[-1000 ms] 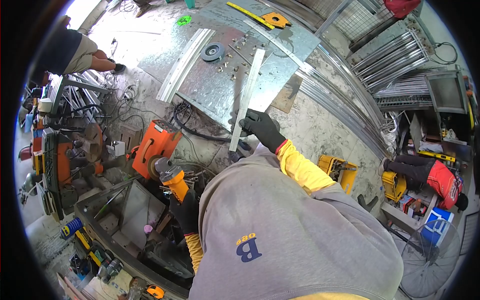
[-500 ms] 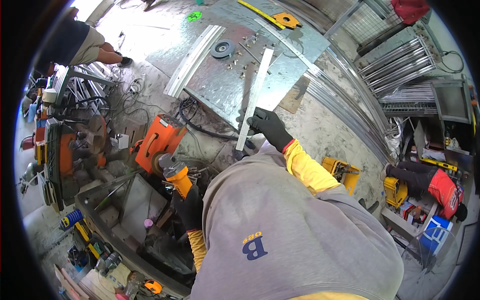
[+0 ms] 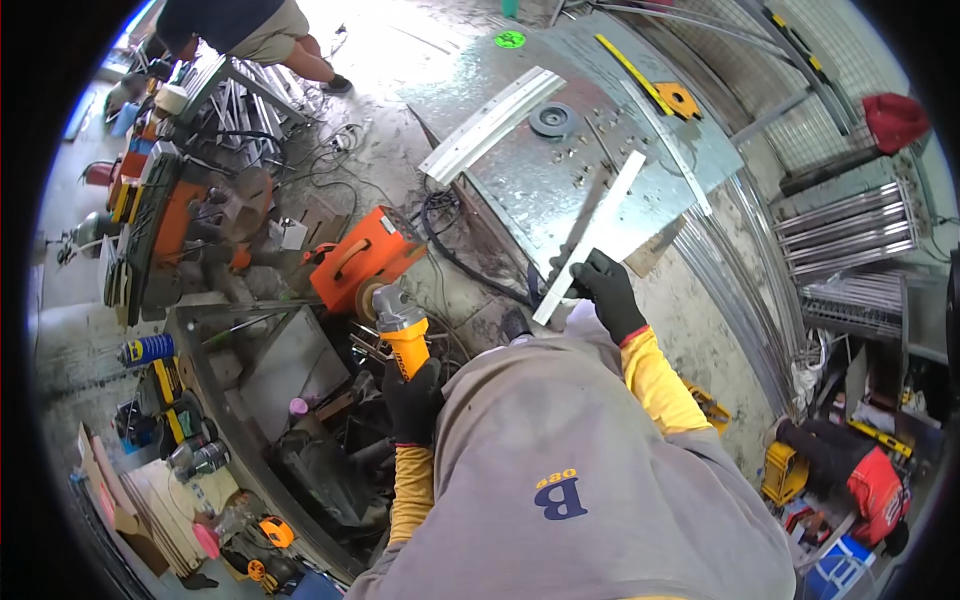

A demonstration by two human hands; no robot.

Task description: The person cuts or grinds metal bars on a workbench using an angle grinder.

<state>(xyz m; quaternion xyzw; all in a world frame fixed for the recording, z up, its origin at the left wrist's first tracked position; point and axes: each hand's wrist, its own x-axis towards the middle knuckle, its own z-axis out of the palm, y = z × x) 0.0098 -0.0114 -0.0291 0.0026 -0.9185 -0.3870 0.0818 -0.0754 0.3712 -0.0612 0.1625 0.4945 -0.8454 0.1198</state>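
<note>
My left hand [image 3: 412, 400], in a dark glove, is closed around the yellow body of an angle grinder [image 3: 407, 345]. The grinder's grey head and disc point up and away from me. In my gloved right hand [image 3: 606, 292] is a flat metal bar [image 3: 598, 232], gripped near its lower end. Its far end slants up over the corner of a sheet-metal table [image 3: 520, 205]. On that table lie a grinding disc [image 3: 553, 120], long metal strips [image 3: 495, 122] and several small fasteners [image 3: 580, 180].
An orange machine [image 3: 367, 262] stands by the grinder, with cables [image 3: 440, 225] on the floor. A dark metal frame [image 3: 235, 440] is below left. Long metal tubes [image 3: 745, 300] lie at right. One person [image 3: 265, 35] is at upper left, another [image 3: 875, 485] at lower right.
My view has turned, so the table and machines appear further right. The grinder and the metal bar stay in my hands, the bar slanting more to the right.
</note>
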